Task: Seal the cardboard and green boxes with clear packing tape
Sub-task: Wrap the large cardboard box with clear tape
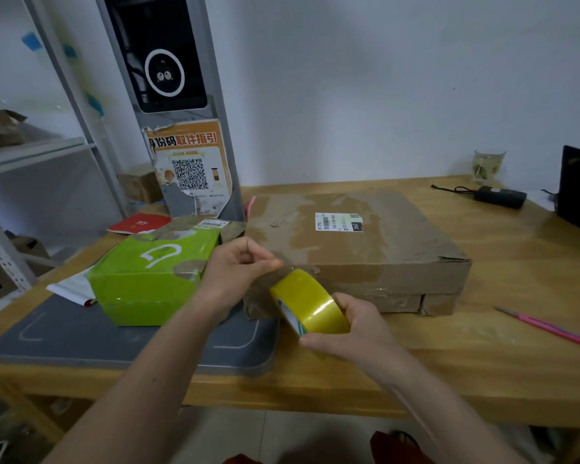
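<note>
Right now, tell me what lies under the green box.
The green box sits on a grey mat, overlapping white paper at its left. Anything else beneath it is hidden.

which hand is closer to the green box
Left. The left hand pinches the tape end right beside the green box; the right hand grips the tape roll farther right.

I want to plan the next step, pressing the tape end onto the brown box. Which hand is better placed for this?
Probably the left hand. It pinches the pulled tape end just at the near top edge of the flat brown cardboard box. The right hand grips the yellowish roll of clear packing tape.
</note>
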Demonstrator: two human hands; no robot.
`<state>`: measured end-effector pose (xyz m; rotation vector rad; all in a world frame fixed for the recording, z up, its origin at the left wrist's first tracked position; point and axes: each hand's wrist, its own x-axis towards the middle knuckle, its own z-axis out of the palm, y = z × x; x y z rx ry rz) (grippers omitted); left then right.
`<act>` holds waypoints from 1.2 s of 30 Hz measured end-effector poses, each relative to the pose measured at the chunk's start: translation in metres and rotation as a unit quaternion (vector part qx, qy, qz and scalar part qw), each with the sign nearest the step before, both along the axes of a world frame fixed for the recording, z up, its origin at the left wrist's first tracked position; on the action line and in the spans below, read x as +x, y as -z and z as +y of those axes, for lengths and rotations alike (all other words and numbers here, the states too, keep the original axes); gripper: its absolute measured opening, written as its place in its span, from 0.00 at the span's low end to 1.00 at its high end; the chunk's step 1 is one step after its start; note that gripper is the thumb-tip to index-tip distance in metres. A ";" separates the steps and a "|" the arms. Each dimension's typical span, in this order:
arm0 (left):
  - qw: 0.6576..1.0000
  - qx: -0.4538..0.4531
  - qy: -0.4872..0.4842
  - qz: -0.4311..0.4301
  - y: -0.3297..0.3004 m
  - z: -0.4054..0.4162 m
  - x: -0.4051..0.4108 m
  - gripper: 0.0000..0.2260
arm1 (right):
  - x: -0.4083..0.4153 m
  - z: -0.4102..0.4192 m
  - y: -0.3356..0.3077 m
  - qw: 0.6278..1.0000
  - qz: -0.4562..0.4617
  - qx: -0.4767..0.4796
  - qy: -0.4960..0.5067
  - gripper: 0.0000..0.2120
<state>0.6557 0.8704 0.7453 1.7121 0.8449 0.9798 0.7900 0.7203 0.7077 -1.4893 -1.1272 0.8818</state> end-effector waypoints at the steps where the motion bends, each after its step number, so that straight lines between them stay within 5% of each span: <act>1: 1.000 -0.005 -0.011 -0.004 0.001 -0.003 0.003 0.10 | 0.006 -0.001 0.001 1.000 -0.011 -0.005 0.013 0.16; 9: 0.998 -0.053 -0.044 0.005 0.011 -0.068 0.092 0.11 | 0.095 -0.043 -0.024 0.998 -0.009 -0.018 0.054 0.23; 16: 0.997 0.039 -0.038 0.050 0.000 -0.066 0.069 0.07 | 0.064 -0.066 -0.015 1.000 -0.010 -0.018 -0.013 0.19; 20: 1.000 0.005 -0.026 0.009 0.008 -0.064 0.054 0.06 | 0.031 -0.059 -0.008 0.997 -0.036 -0.023 -0.068 0.20; 31: 0.995 -0.062 -0.024 -0.073 -0.006 -0.064 0.068 0.03 | 0.042 -0.067 -0.016 0.997 0.038 0.062 -0.033 0.04; 36: 0.983 -0.107 -0.067 -0.135 -0.010 -0.055 0.074 0.04 | 0.056 -0.070 -0.019 0.998 0.058 0.012 -0.033 0.06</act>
